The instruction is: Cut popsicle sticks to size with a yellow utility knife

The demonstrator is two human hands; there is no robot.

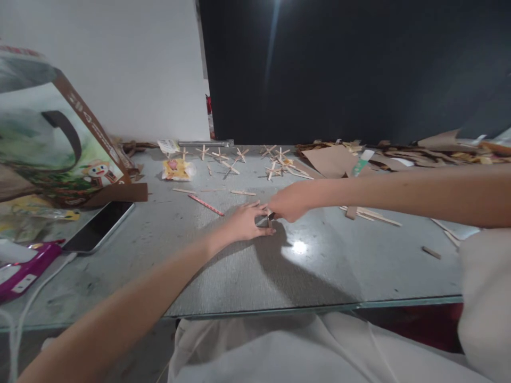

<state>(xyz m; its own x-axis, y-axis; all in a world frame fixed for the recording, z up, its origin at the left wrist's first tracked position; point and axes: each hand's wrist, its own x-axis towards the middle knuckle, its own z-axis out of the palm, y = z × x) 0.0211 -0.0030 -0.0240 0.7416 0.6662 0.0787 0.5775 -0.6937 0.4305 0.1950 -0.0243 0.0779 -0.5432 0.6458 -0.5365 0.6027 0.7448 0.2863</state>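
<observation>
On the grey tabletop (pixel 223 266), my two hands meet near the middle. My left hand (pixel 245 222) curves round a small brown cardboard piece (pixel 270 219), its thumb and fingers at the two ends. From the right comes my right hand (pixel 290 202), its fingers closed at the top of that same piece. A dark bit shows under the fingers, too small to name. A red patterned paper straw (pixel 205 205) lies just left of the hands. Behind it rests a flat wooden stick (pixel 243 192).
Several crossed-stick stars (pixel 271 170) lie at the back, near a yellow packet (pixel 175 169). Cardboard scraps (pixel 327 159) and loose sticks (pixel 375 214) are at the right. A phone (pixel 99 229), a purple power strip (pixel 30 271) and a printed bag (pixel 59 127) occupy the left.
</observation>
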